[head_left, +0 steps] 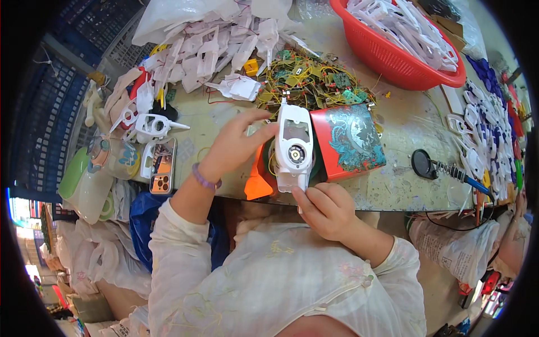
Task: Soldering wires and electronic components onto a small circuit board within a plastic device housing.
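Note:
A white plastic housing with a rectangular cutout and a round black-and-metal part in its lower half stands lengthwise before me. Its near end is pinched between the thumb and fingers of my right hand. To its left is my left hand, open, thumb and fingers apart; the thumb tip comes close to the housing's edge, and whether it touches I cannot tell. The left fingertips reach toward a heap of green circuit boards with yellow wires. An orange piece and a red box with teal patterns flank the housing.
White plastic parts with red wires are piled at the far left. A red basket of white parts stands far right. Nearer lie a phone, a soldering iron and a round black dish. White housings line the right side.

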{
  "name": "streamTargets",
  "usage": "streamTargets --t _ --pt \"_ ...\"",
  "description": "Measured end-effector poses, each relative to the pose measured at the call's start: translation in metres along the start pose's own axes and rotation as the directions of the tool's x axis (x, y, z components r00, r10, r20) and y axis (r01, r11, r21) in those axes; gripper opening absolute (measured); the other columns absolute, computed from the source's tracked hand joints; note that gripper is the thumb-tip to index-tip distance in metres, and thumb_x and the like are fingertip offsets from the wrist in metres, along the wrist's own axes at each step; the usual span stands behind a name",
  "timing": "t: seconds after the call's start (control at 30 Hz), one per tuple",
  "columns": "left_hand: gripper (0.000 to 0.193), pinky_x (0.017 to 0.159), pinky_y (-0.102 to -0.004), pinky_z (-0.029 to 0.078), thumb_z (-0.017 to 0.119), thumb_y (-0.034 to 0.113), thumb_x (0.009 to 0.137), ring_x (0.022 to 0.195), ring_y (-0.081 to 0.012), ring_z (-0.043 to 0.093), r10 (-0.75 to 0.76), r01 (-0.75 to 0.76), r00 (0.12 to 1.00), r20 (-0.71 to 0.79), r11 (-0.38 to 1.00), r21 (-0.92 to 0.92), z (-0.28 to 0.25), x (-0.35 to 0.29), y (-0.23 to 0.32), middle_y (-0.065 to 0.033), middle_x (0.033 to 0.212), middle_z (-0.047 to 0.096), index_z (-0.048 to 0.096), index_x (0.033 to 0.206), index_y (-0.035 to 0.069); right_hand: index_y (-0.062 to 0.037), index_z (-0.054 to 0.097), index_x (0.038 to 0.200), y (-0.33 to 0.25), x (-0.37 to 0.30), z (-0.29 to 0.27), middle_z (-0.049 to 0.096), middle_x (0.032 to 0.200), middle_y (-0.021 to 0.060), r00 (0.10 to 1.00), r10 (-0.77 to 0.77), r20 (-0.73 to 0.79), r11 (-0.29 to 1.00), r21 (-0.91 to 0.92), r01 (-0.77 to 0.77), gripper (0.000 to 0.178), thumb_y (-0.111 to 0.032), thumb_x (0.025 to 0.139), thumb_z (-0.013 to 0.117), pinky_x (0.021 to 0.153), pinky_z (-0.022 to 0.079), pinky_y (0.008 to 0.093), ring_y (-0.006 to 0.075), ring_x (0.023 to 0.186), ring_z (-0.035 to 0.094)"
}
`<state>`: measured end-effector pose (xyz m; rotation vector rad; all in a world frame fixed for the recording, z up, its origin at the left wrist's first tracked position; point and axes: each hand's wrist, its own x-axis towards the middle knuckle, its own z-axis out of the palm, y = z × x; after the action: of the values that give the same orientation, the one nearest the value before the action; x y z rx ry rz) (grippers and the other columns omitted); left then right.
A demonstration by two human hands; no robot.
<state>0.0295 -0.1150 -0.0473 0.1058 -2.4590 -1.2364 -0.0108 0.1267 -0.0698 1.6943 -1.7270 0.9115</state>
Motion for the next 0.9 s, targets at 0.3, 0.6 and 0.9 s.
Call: streamTargets --t 0.3,0.6,0.9 --pt "0.063 0.096 -0.0315 0.04 0.077 0.016 0.074 0.112 -0.0171 0.049 -0.222 0.338 0.921 0.319 0.864 -0.374 0.002 -0.006 0.042 -0.0115 0.119 0.055 0.043 0.123 -0.005 -0.0007 0.066 0.098 0.001 -0.007 0.002 0.054 0.079 0.0049 0.999 -0.038 0.006 0.999 0.036 0.037 0.037 -0.009 0.063 0.065 0.059 0.046 0.0315 0.0206 0.069 0.053" --pt "0.067 0.09 -0.0318 0.047 0.074 -0.003 0.07 0.103 -0.0145 0.057 -0.285 0.28 0.952 0.112 0.661 -0.696 -0.049 -0.06 0.075 -0.0054 0.115 0.058 0.044 0.129 0.004 -0.0106 0.055 0.105 -0.001 -0.028 0.013 0.058 0.091 0.0113 0.976 -0.126 -0.178 0.971 0.178 0.158 0.041 -0.002 0.068 0.07 0.06 0.05 0.0339 0.0244 0.074 0.057" --pt "0.055 0.086 -0.0277 0.048 0.067 0.011 0.081 0.099 -0.0131 0.059 -0.556 0.437 0.831 0.002 0.651 -0.621 -0.116 -0.141 0.075 -0.0065 0.112 0.061 0.043 0.129 0.0 -0.0034 0.062 0.095 -0.008 -0.012 0.0 0.059 0.091 0.0114 1.0 0.0 0.005 0.942 0.336 -0.002 0.033 0.0 0.064 0.071 0.059 0.047 0.0347 0.0268 0.074 0.057"
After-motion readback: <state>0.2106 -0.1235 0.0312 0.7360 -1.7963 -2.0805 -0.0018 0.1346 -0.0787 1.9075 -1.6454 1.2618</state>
